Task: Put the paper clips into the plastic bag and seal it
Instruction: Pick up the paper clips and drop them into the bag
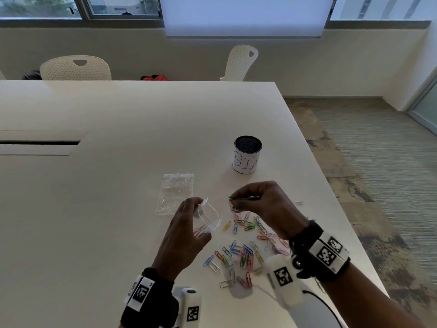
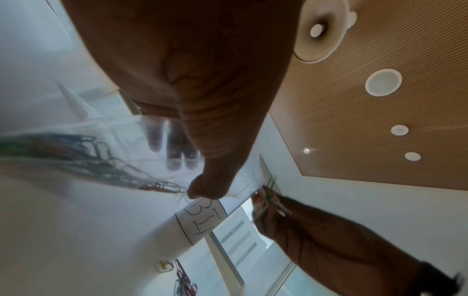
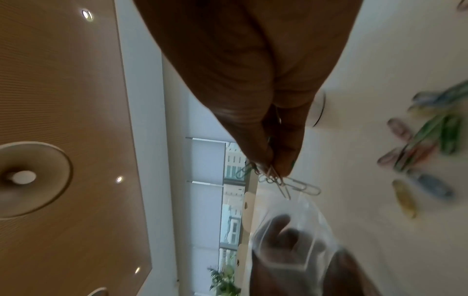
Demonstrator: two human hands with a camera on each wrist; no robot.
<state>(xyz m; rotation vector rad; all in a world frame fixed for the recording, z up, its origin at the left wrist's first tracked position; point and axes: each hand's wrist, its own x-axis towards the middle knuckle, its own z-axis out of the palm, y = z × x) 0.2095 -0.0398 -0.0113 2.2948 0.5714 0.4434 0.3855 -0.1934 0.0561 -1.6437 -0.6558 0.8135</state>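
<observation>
Lying nearest on the white tabletop [image 1: 118, 197] is a scatter of coloured paper clips [image 1: 243, 254], spread loosely between the two wrists and reaching up under the right hand.

Above the scatter, the left hand [image 1: 186, 235] holds a small clear plastic bag [image 1: 208, 218] lifted off the tabletop, thumb on one side and fingers curled behind the film, so that the mouth gapes open toward the right hand. A few clips already show through the plastic low in the bag; in the left wrist view they lie bunched at its bottom.

Just beside the bag's mouth, the right hand [image 1: 262, 204] is closed in a pinch, fingertips drawn together on a small bunch of clips [image 3: 281, 182], silver ones hanging below the fingertips and a green one sticking out sideways. The bunch is close to the opening but not inside it.

Farther back, a second clear plastic bag [image 1: 176, 192] lies flat on the tabletop. Beyond the right hand stands a dark mesh cup [image 1: 247, 155] wrapped in white paper with handwritten letters.
</observation>
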